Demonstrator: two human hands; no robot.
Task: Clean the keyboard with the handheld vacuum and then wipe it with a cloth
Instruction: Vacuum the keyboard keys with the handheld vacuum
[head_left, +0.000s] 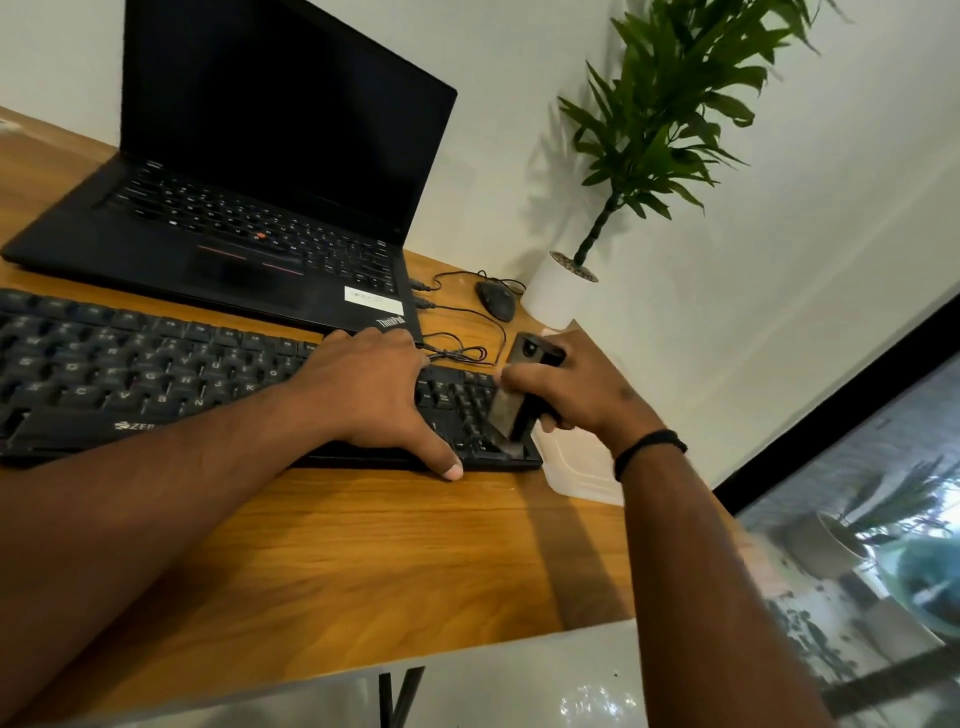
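Lying across the near part of the desk (363, 545), the black keyboard (130, 374) looks stiff, light and apt to slide, so it wants steadying. On its right half the left hand (374, 384) presses flat, fingers spread. Further right, the right hand (571, 389) has its grip wrapped around the handheld vacuum (522, 395), nozzle down at the keyboard's right end; it seems small, rigid and best held mid-body.
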